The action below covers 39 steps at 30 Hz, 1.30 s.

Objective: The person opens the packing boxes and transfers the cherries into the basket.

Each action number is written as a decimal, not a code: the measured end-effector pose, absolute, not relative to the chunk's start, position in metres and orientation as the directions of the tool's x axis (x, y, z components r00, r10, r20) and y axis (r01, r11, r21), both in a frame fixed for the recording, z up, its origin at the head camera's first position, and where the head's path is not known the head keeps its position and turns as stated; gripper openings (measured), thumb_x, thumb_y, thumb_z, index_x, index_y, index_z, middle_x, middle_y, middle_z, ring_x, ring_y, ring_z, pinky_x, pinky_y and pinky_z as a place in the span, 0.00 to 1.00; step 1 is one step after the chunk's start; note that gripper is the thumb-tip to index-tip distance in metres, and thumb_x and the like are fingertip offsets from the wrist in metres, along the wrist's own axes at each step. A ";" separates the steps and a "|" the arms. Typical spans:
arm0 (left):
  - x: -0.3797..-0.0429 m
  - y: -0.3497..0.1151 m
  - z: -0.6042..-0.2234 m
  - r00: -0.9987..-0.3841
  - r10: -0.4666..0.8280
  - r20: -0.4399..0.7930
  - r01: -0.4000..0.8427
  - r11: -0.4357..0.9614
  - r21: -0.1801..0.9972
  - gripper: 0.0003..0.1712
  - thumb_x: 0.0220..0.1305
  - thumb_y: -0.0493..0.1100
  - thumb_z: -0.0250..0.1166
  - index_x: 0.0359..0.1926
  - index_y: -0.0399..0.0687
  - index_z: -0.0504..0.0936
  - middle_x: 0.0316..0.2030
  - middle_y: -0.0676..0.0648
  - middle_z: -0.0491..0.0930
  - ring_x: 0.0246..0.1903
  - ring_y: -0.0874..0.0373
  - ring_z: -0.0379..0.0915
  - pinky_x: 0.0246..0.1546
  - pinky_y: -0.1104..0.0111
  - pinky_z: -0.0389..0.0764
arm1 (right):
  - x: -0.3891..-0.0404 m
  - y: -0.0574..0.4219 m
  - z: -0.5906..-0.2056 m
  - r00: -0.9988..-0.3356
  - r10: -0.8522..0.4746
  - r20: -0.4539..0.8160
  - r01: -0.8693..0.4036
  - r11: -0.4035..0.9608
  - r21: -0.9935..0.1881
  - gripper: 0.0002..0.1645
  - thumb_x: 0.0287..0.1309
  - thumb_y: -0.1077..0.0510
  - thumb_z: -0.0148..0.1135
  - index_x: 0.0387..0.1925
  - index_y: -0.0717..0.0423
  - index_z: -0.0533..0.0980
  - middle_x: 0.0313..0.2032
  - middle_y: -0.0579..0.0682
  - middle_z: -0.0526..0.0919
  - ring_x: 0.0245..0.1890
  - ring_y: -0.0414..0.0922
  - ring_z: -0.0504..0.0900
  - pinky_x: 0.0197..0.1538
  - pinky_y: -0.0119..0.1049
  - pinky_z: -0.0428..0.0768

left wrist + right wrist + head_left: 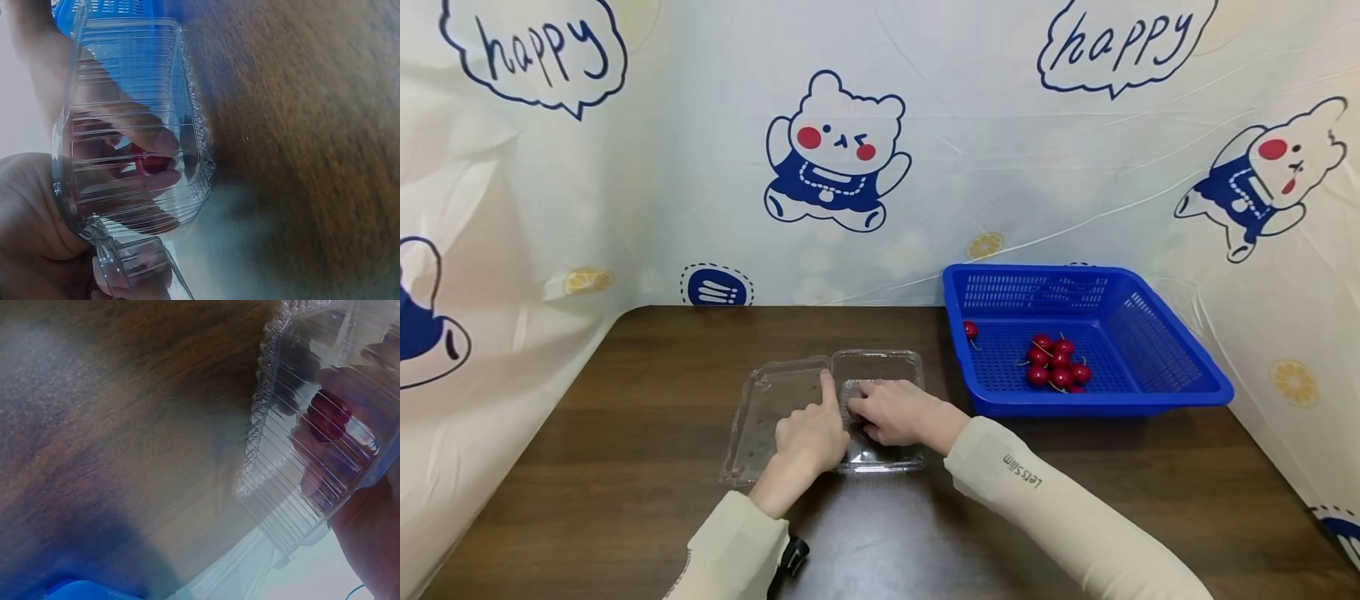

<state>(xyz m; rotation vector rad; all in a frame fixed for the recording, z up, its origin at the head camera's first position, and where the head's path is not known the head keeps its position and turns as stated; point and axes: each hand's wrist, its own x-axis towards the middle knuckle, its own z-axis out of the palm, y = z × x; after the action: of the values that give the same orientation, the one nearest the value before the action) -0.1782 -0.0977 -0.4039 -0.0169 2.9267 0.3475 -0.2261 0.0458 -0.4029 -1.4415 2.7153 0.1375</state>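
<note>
A clear plastic clamshell box (878,365) lies opened out on the table, its lid (763,408) folded to the left. Down inside the ribbed base, the right hand (891,412) pinches a red cherry (328,415). Through the clear wall in the left wrist view, that cherry (150,162) shows between thumb and fingers, low in the box. The left hand (811,433) holds the box at the hinge side, with the index finger stretched forward along the hinge and the other fingers bent by the lid's edge.
A blue slotted basket (1097,408) stands at the right on the dark wooden table (610,467). Several red cherries (1060,362) with stems lie grouped in it, with another cherry (971,330) at its left wall. A printed curtain (715,150) hangs behind and at both sides.
</note>
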 end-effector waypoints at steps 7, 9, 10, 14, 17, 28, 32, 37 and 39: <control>-0.177 -0.098 -0.403 -0.980 0.018 -0.196 -0.029 0.972 0.232 0.51 0.57 0.42 0.59 0.75 0.35 0.41 0.18 0.39 0.78 0.16 0.49 0.72 0.19 0.56 0.72 | -0.225 0.045 -0.401 -0.562 -0.820 -0.109 -0.827 0.556 0.083 0.08 0.58 0.54 0.61 0.40 0.50 0.78 0.43 0.52 0.82 0.41 0.48 0.81 0.44 0.45 0.83; -0.177 -0.098 -0.403 -0.981 0.021 -0.193 -0.025 0.972 0.233 0.51 0.57 0.42 0.59 0.74 0.35 0.41 0.20 0.38 0.80 0.16 0.48 0.72 0.20 0.55 0.73 | -0.225 0.046 -0.399 -0.568 -0.815 -0.113 -0.823 0.562 0.086 0.08 0.58 0.54 0.62 0.40 0.49 0.79 0.42 0.51 0.82 0.40 0.48 0.81 0.43 0.44 0.83; -0.177 -0.098 -0.403 -0.981 0.021 -0.192 -0.025 0.972 0.234 0.51 0.57 0.42 0.59 0.74 0.35 0.42 0.21 0.38 0.80 0.17 0.48 0.73 0.20 0.55 0.74 | -0.225 0.047 -0.398 -0.570 -0.814 -0.112 -0.822 0.563 0.087 0.08 0.58 0.54 0.62 0.40 0.49 0.79 0.41 0.51 0.82 0.39 0.48 0.81 0.42 0.44 0.84; -0.177 -0.098 -0.402 -0.982 0.023 -0.188 -0.022 0.972 0.232 0.51 0.57 0.43 0.60 0.74 0.34 0.42 0.23 0.36 0.82 0.18 0.47 0.74 0.21 0.54 0.75 | -0.226 0.048 -0.396 -0.572 -0.813 -0.106 -0.820 0.565 0.087 0.09 0.57 0.55 0.62 0.40 0.50 0.79 0.39 0.52 0.82 0.37 0.48 0.80 0.39 0.44 0.83; -0.177 -0.098 -0.402 -0.981 0.025 -0.194 -0.021 0.973 0.232 0.51 0.57 0.43 0.60 0.74 0.34 0.42 0.20 0.38 0.80 0.17 0.48 0.73 0.20 0.54 0.74 | -0.227 0.048 -0.395 -0.567 -0.817 -0.105 -0.823 0.562 0.080 0.09 0.57 0.55 0.62 0.40 0.50 0.80 0.39 0.52 0.82 0.37 0.48 0.80 0.39 0.44 0.83; -0.177 -0.099 -0.403 -0.981 0.024 -0.191 -0.023 0.971 0.240 0.52 0.57 0.44 0.61 0.74 0.35 0.42 0.20 0.38 0.80 0.17 0.48 0.73 0.21 0.54 0.74 | -0.230 0.051 -0.392 -0.573 -0.819 -0.047 -0.820 0.570 0.057 0.13 0.59 0.55 0.60 0.46 0.50 0.79 0.40 0.52 0.83 0.38 0.47 0.81 0.41 0.43 0.84; -0.176 -0.100 -0.404 -0.980 0.025 -0.195 -0.023 0.970 0.240 0.51 0.57 0.43 0.60 0.74 0.35 0.41 0.17 0.40 0.78 0.15 0.49 0.71 0.19 0.56 0.72 | -0.229 0.054 -0.390 -0.574 -0.818 -0.029 -0.818 0.573 0.054 0.12 0.58 0.55 0.61 0.45 0.49 0.79 0.38 0.51 0.82 0.37 0.47 0.81 0.40 0.43 0.84; -0.177 -0.100 -0.405 -0.980 0.030 -0.199 -0.019 0.970 0.241 0.50 0.58 0.43 0.58 0.75 0.35 0.41 0.15 0.42 0.76 0.14 0.50 0.69 0.16 0.58 0.69 | -0.231 0.058 -0.381 -0.588 -0.809 -0.010 -0.808 0.588 0.043 0.12 0.58 0.56 0.61 0.45 0.49 0.80 0.38 0.51 0.82 0.36 0.47 0.81 0.40 0.44 0.84; -0.177 -0.100 -0.405 -0.980 0.027 -0.196 -0.021 0.970 0.241 0.50 0.58 0.43 0.59 0.75 0.35 0.41 0.16 0.41 0.77 0.15 0.50 0.70 0.17 0.58 0.70 | -0.233 0.060 -0.375 -0.590 -0.807 -0.003 -0.807 0.590 0.034 0.13 0.58 0.56 0.62 0.45 0.50 0.80 0.39 0.51 0.83 0.37 0.47 0.81 0.41 0.44 0.84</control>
<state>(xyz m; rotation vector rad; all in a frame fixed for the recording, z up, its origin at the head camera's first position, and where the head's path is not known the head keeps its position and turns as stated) -0.1769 -0.0997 -0.4045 0.0040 2.9205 0.3599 -0.2327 0.0602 -0.3753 -1.4274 2.8125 0.0490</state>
